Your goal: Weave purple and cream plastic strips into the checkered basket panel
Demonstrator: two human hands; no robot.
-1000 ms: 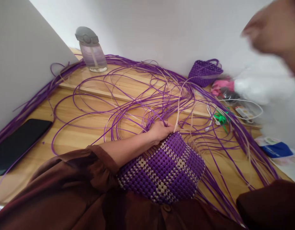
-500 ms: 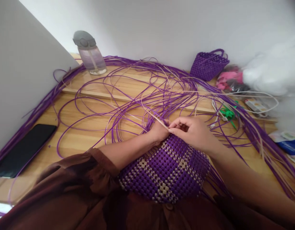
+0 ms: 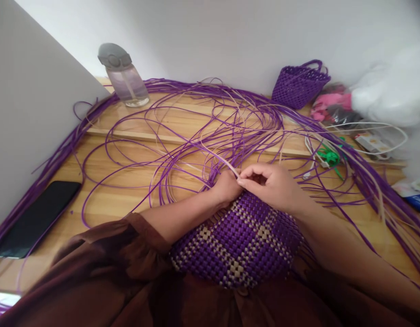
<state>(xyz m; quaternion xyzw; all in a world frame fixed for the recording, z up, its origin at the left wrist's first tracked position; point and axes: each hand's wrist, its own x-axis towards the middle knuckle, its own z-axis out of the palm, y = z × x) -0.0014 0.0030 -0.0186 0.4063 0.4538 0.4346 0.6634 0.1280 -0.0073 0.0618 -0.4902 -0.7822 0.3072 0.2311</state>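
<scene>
A half-woven basket point(image 3: 237, 240) in purple with beige checks rests against my lap, its loose strands fanning out beyond the far edge. My left hand point(image 3: 228, 187) is closed at that far edge, gripping the weave; its fingertips are mostly hidden. Just to the right, my right hand point(image 3: 273, 186) pinches a beige weaving strand point(image 3: 218, 156) between thumb and forefinger, close against the left hand. From the pinch the strand runs up and left over the loose purple strands point(image 3: 175, 159).
A water bottle point(image 3: 124, 77) stands at the back left, a black phone point(image 3: 39, 220) lies at left. Along the wall sit a small purple basket point(image 3: 298, 86), pink material point(image 3: 330, 106) and a white plastic bag point(image 3: 383, 97). Green strands point(image 3: 330, 156) and a long strand bundle point(image 3: 196, 86) border the work.
My right hand has shifted very slightly left with the beige strand still pinched. The left hand keeps its place on the basket. The whole view has turned a little.
</scene>
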